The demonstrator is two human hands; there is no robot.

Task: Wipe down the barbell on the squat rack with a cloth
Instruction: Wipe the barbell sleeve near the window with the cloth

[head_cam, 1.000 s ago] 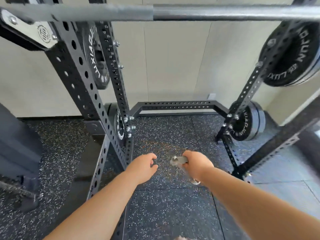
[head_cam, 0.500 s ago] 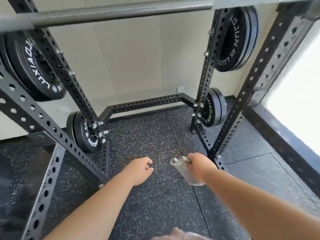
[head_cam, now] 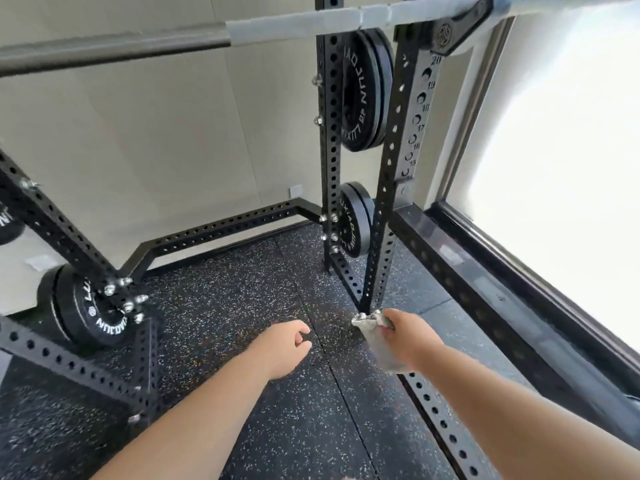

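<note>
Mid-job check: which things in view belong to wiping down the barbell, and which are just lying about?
For the job: barbell, resting on the squat rack; cloth, gripped by the right hand; left hand, holding nothing.

Just lying about: weight plates stored on the rack's posts; speckled floor; bright window.

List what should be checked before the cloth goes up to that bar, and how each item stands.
1. Grip: the right hand grips the cloth. Ok.
2. Spare hand: the left hand is loosely curled and holds nothing. Ok.
3. Seating: the barbell lies in the rack hook at its right end; its left end is out of view. Cannot tell.
4. Contact: both hands hang low, well below the barbell. Not ok.
5. Cloth clean or damp: cannot tell.
</note>
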